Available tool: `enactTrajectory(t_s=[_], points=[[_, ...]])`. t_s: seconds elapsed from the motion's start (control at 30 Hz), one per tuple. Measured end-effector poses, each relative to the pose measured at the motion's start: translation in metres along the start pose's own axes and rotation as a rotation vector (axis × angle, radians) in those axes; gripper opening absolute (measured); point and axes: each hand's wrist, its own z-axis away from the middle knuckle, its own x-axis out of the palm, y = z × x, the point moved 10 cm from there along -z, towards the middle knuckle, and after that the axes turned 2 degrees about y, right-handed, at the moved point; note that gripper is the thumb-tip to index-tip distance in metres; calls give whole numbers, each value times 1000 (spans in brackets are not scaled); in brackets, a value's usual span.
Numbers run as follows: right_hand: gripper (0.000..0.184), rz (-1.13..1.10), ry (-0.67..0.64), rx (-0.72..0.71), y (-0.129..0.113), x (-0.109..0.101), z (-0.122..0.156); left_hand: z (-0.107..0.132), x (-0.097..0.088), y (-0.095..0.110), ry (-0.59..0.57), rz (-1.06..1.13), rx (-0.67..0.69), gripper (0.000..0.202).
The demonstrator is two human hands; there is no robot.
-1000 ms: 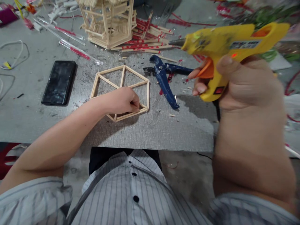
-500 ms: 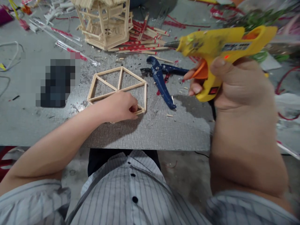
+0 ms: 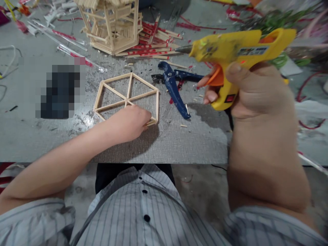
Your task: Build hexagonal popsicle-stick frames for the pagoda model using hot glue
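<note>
A hexagonal frame of thin wooden sticks (image 3: 126,100) lies flat on the table, with spokes meeting at its centre. My left hand (image 3: 128,121) reaches over its near side, fingers curled closed at the lower right edge; the fingertips and part of the near side are hidden. Raised above the table on the right, my right hand (image 3: 261,83) grips a yellow hot glue gun (image 3: 228,44), fingers by its orange trigger. The gun's metal nozzle points left, and a small red light glows on its body.
Blue-handled cutters (image 3: 176,94) lie right of the frame. Behind stand a small stick-built pavilion (image 3: 112,44) and a pile of red-wrapped sticks (image 3: 156,49). A pixelated dark phone-like object (image 3: 60,92) lies left. Plastic scraps and greenery (image 3: 284,20) cover the far right.
My left hand has shifted slightly down toward me, uncovering the frame's centre, and its fingers have turned further under. My right hand still holds the glue gun in nearly the same place.
</note>
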Motion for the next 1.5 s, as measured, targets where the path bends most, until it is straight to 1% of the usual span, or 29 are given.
enactTrajectory(t_s=[0.13, 0.43, 0.67, 0.83, 1.1, 1.3, 1.5], points=[[53, 40, -18, -10, -3, 3, 1, 0, -1, 0, 7, 2, -5, 27], [53, 23, -9, -12, -4, 3, 3, 0, -5, 2, 25, 18, 22, 24], [55, 0, -2, 32, 1, 2, 1, 0, -4, -1, 3, 60, -7, 25], [53, -3, 4, 11, 0, 1, 0, 1, -7, -4, 12, 111, -15, 21], [53, -12, -12, 9, 0, 2, 0, 2, -6, -7, 30, 55, -31, 22], [49, -3, 4, 32, 3, -1, -1, 2, -2, -5, -11, 49, -41, 29], [51, -23, 10, 50, 5, 0, -1, 2, -1, -1, -13, 31, -19, 29]])
